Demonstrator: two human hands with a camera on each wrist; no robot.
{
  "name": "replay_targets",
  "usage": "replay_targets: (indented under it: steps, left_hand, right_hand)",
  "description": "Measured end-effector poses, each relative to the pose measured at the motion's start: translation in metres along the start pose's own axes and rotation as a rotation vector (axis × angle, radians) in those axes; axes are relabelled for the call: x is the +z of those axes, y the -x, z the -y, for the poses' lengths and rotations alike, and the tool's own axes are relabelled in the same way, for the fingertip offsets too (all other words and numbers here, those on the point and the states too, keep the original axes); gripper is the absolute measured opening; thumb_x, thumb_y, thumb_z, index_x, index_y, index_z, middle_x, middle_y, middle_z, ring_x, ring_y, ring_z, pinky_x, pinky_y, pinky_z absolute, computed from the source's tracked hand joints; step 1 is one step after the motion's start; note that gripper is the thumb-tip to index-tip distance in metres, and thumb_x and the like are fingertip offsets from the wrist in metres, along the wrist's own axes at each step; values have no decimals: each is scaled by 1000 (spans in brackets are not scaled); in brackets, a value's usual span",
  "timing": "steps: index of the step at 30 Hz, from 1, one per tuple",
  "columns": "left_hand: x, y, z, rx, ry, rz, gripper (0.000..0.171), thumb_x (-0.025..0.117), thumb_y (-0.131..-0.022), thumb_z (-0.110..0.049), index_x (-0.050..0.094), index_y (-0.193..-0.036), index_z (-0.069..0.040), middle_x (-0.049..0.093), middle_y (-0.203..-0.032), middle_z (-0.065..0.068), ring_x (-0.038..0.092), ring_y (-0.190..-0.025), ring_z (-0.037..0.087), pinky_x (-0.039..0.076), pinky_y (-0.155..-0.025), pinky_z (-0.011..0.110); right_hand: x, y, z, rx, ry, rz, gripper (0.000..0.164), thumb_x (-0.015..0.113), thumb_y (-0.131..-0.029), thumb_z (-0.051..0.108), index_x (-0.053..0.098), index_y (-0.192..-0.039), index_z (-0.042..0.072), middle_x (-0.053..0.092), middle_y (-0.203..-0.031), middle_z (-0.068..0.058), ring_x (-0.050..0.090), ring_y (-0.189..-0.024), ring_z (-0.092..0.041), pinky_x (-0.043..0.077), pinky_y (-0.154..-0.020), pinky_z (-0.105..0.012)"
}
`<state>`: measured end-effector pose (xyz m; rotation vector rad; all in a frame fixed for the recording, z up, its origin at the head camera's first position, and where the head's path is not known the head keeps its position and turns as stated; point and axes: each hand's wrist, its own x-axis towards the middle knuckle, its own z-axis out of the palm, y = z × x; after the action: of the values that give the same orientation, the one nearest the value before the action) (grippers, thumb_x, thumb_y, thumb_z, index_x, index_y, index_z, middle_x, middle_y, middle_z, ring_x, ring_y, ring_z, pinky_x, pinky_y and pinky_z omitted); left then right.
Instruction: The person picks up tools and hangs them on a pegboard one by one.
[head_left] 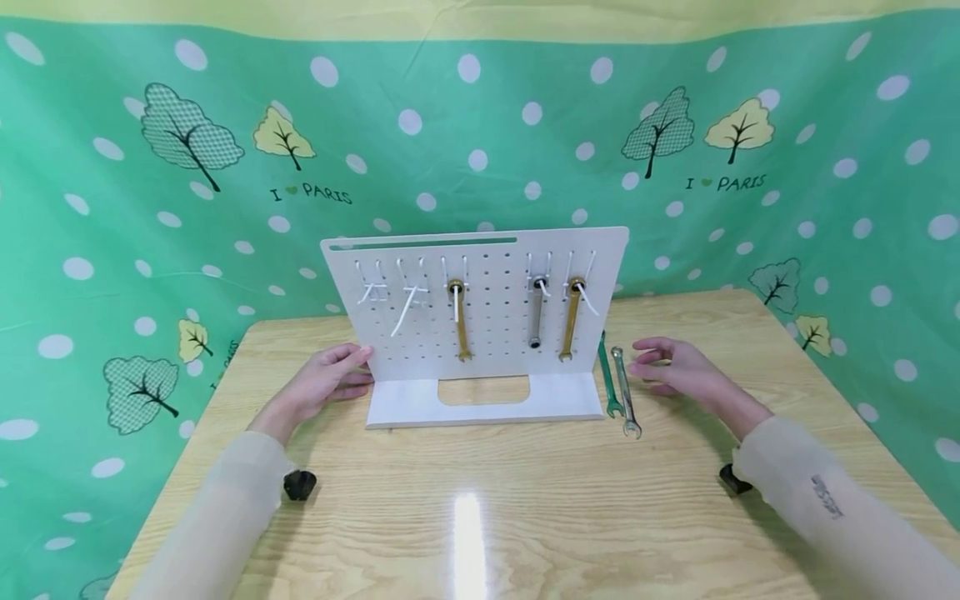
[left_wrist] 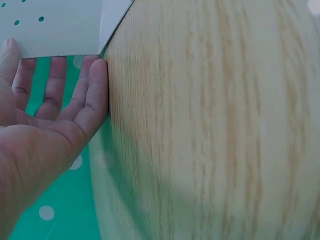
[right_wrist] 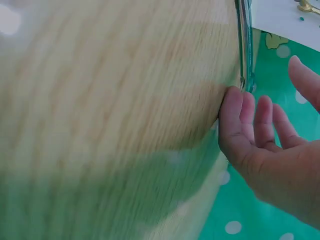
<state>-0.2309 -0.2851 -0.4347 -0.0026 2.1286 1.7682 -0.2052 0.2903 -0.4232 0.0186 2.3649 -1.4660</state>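
A white pegboard stand [head_left: 405, 354] stands upright on the wooden table. At its left edge, my left hand [head_left: 333, 372] holds the board, thumb on the front and fingers behind, as the left wrist view shows. Two gold wrenches [head_left: 462, 329] and a silver wrench [head_left: 536, 318] hang from white hooks on the board. Right of the stand, a green wrench [head_left: 609, 382] and another silver wrench [head_left: 624, 390] lie side by side on the table. My right hand [head_left: 678, 368] is just right of this pair, fingers loosely bent, holding nothing; in the right wrist view its fingertips are near the wrench ends.
Two white hooks [head_left: 406, 310] on the board's left side carry no wrench. A green polka-dot curtain [head_left: 480, 108] surrounds the wooden table [head_left: 390, 517] at the back and sides. Black pieces [head_left: 300, 485] sit by both sleeve cuffs.
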Motion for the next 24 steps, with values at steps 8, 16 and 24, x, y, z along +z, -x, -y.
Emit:
replay_targets:
  steps: [8, 16, 24]
  left_hand:
    - [3, -4, -3, -10, -9, 8, 52, 61, -101, -47, 56, -128, -3, 59, -130, 19, 64, -115, 30, 56, -98, 41]
    - [2, 0, -2, -7, 3, 12, 48, 61, -101, -45, 57, -126, -4, 61, -125, 16, 65, -114, 29, 56, -98, 42]
    - [0, 1, -2, -24, -11, 7, 51, 61, -100, -47, 57, -128, -4, 63, -127, 15, 67, -110, 24, 57, -96, 41]
  right_hand:
    - [2, -16, -7, 89, 39, -6, 75, 82, -89, 26, 43, -146, -5, 56, -112, -14, 64, -79, -16, 63, -68, -31]
    - [8, -19, 0, 94, 119, 10, 74, 85, -85, 27, 46, -139, -5, 52, -104, -13, 61, -69, -18, 60, -59, -30]
    - [12, -20, 0, 117, 127, -2, 68, 86, -85, 23, 48, -135, -3, 54, -103, -14, 61, -68, -19, 60, -60, -30]
